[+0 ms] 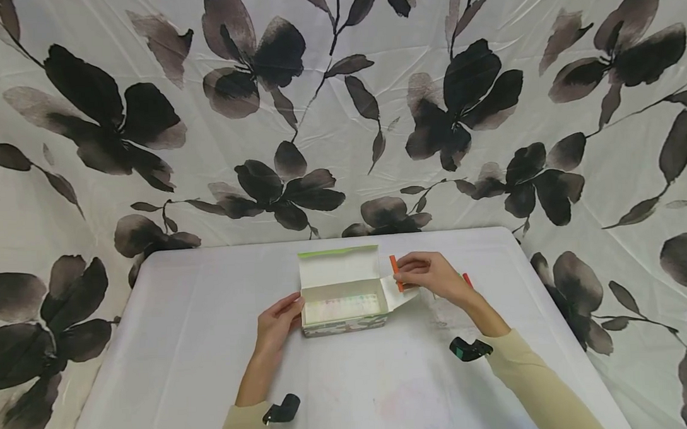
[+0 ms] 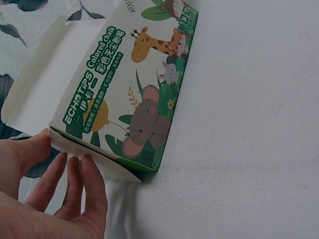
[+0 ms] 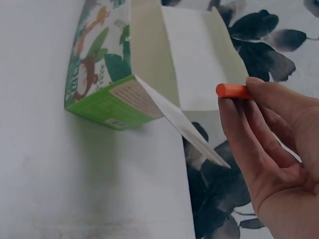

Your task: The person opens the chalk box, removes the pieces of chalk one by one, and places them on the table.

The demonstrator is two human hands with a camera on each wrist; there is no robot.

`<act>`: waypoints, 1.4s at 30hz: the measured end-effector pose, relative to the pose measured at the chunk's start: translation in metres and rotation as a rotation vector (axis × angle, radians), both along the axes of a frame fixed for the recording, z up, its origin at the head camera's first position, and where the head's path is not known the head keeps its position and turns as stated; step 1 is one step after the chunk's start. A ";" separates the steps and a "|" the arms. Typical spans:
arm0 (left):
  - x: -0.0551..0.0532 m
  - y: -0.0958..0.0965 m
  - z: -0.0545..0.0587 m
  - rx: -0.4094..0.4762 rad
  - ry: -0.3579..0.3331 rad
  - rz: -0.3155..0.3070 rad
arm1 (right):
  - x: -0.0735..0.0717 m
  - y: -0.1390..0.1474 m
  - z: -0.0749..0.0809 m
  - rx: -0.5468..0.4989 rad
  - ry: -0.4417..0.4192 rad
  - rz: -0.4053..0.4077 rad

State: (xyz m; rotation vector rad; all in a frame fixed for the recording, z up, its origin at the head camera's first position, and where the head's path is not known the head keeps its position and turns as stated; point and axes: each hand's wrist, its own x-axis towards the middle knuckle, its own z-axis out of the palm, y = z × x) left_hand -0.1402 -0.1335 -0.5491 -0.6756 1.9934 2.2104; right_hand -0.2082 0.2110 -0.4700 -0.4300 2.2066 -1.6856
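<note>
A colored chalk box with animal pictures stands on the table, its lid raised at the back. Pale inner surfaces with faint coloured marks show inside. My left hand is at the box's left end; in the left wrist view its thumb and fingertips hold the end flap. Between thumb and fingers, my right hand pinches an orange chalk stick. This stick is upright in the head view, above the opened right side flap and apart from the box.
Just beyond the right wrist, a red stick shows partly behind the arm. A faint, clear-looking item lies below that hand, too indistinct to name. The white-covered table meets a floral cloth at its back edge.
</note>
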 end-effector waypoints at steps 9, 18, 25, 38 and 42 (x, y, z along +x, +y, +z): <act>-0.001 0.000 -0.001 -0.001 -0.003 0.004 | 0.009 0.032 -0.003 -0.014 -0.069 -0.104; -0.001 -0.002 -0.001 -0.001 -0.005 0.012 | 0.023 0.058 -0.017 0.006 -0.091 -0.195; -0.001 -0.001 -0.001 0.016 0.009 0.007 | 0.034 0.074 -0.037 0.025 -0.122 -0.252; -0.002 0.000 -0.001 0.011 0.011 0.009 | 0.053 0.085 -0.076 0.103 -0.169 -0.290; -0.001 0.000 -0.001 0.000 0.004 0.005 | 0.057 0.084 -0.086 0.113 -0.158 -0.269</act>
